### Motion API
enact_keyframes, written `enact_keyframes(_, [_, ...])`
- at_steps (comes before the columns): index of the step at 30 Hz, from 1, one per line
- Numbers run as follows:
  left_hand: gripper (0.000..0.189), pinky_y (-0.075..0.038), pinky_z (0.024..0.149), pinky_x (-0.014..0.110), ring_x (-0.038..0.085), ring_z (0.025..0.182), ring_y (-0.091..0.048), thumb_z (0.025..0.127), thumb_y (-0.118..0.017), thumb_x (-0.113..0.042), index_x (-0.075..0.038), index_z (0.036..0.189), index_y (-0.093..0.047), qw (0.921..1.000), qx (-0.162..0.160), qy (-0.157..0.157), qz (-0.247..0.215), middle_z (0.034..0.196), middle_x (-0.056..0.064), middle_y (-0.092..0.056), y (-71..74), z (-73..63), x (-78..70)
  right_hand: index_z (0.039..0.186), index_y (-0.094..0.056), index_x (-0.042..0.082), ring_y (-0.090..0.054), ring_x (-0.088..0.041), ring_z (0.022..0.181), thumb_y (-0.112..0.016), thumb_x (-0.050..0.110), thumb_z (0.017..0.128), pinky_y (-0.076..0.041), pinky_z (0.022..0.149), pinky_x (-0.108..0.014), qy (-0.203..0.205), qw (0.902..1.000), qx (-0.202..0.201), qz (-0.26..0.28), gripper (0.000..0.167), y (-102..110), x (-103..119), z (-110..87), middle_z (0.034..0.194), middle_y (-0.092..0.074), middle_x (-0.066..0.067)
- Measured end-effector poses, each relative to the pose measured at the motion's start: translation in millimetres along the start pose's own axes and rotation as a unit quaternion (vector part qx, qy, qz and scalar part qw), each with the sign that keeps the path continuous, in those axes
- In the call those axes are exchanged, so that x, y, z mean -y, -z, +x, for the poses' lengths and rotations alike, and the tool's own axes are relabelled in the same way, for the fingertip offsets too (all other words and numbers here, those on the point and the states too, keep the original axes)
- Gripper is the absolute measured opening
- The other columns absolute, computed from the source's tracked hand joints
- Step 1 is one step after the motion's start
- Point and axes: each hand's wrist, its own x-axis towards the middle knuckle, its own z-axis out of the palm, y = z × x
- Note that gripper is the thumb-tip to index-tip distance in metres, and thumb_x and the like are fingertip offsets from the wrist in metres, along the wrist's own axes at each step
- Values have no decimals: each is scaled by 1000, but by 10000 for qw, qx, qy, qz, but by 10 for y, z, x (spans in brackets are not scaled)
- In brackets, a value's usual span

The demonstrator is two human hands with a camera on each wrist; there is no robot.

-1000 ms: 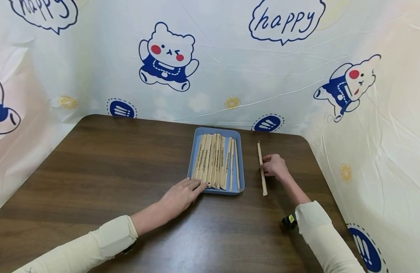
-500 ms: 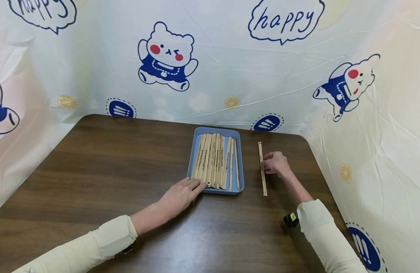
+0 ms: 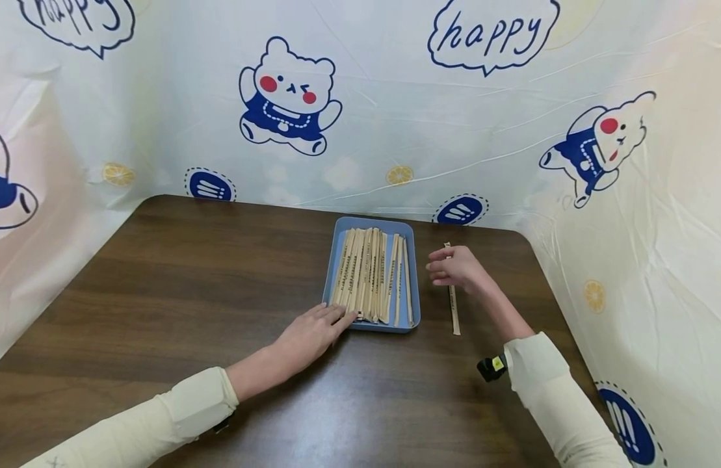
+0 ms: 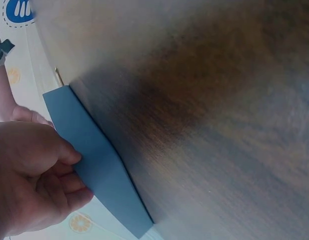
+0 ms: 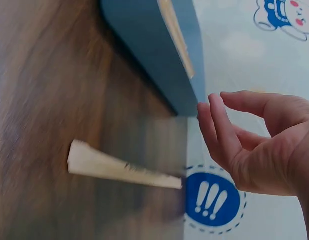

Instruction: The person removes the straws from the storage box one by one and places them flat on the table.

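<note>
My left hand holds the near left corner of a shallow blue tray. In the left wrist view, the thumb and curled fingers of that hand meet the top edge of the tray wall. Inside the tray, several slim paper-wrapped sticks with printed lettering lie lengthwise. Another paper-wrapped stick rests on the table to the right of the tray. Above it is my right hand, fingers spread loosely with nothing between them. The right wrist view shows this hand apart from the loose stick.
The brown wooden table has its far edge just behind the tray. A pale curtain printed with bears stands around the back and sides. A small black device sits at the right wrist.
My right hand has let go of the loose stick, which it was pinching, and has risen and shifted left with opened fingers. My left hand has stayed at the tray corner.
</note>
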Motion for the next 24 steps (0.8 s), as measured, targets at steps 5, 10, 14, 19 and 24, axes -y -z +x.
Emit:
enact_keyframes(5, [53, -45, 105, 44, 30, 122, -58, 90, -68, 5, -3, 141, -55, 9999, 119, 32, 8, 130, 19, -62, 10, 5, -10, 138, -52, -4, -68, -31, 100, -65, 3, 95, -60, 81, -36, 176, 9998, 62, -34, 46, -107, 138, -30, 126, -60, -31])
enact_keyframes(10, [53, -45, 105, 44, 30, 123, -58, 91, -67, 5, -3, 141, -55, 9999, 133, 47, 35, 130, 19, -62, 19, 10, -9, 141, -50, -4, -66, -39, 106, -64, 1, 95, -61, 75, -33, 417, 9990, 163, -42, 49, -224, 254, -57, 125, -60, -32])
enact_keyframes(14, [52, -46, 105, 44, 30, 122, -59, 90, -67, 6, -3, 140, -55, 10000, 83, 35, 23, 129, 19, -62, 14, 7, -6, 142, -49, -3, -65, -41, 106, -63, -2, 94, -58, 85, -43, 456, 9986, 259, 82, 49, -334, 326, -71, 124, -59, -34])
enact_keyframes(19, [52, -46, 104, 44, 31, 121, -59, 90, -67, 7, -2, 140, -56, 10000, 23, 11, -11, 129, 19, -62, 9, 6, -1, 144, -46, -5, -70, -31, 92, -63, -4, 94, -57, 86, -45, 381, 9987, 303, 140, 53, -468, 322, -27, 122, -61, -34])
enact_keyframes(24, [51, -47, 103, 44, 31, 120, -60, 90, -67, 6, -2, 138, -57, 10000, -32, 14, -62, 127, 20, -63, 10, -3, 2, 146, -41, -9, -67, -39, 101, -61, -6, 93, -59, 83, -41, 280, 9988, 365, 182, 56, -573, 259, 47, 122, -61, -34])
